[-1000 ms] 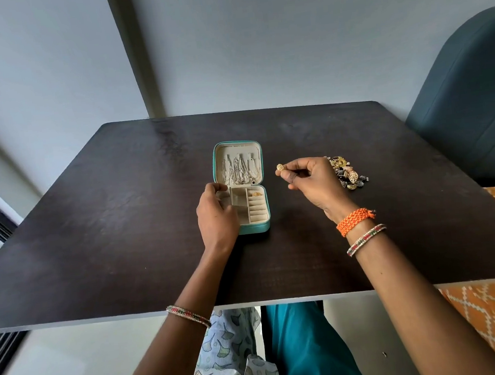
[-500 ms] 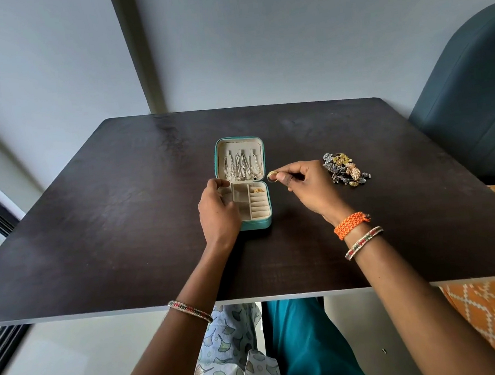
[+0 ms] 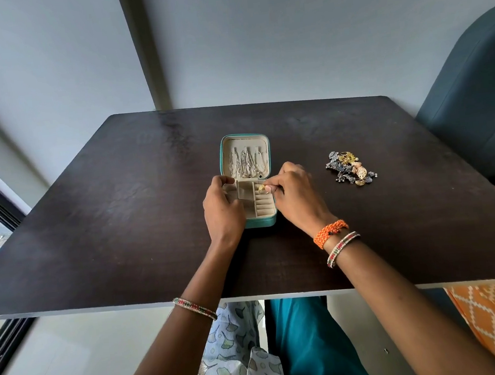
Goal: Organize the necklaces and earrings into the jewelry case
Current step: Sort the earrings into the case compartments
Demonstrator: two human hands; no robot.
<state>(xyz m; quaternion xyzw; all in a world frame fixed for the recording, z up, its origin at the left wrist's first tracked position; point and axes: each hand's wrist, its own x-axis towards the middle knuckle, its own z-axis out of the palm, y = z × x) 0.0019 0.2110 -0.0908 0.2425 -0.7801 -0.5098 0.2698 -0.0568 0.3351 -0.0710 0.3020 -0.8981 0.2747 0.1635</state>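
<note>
Jewelry case point(image 3: 251, 223) lies mid-table point(image 3: 93, 232), necklaces point(image 3: 245, 164) in its lid, earring pile point(image 3: 351, 168) well right

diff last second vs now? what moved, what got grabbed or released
The right hand carried the small gold earring leftward from beside the loose pile to over the ring-roll section of the jewelry case, still pinched in its fingertips; nothing was released. Unchanged: the left hand steadies the case's left side, the necklaces hang in the lid, and the pile stays put on the table.
</note>
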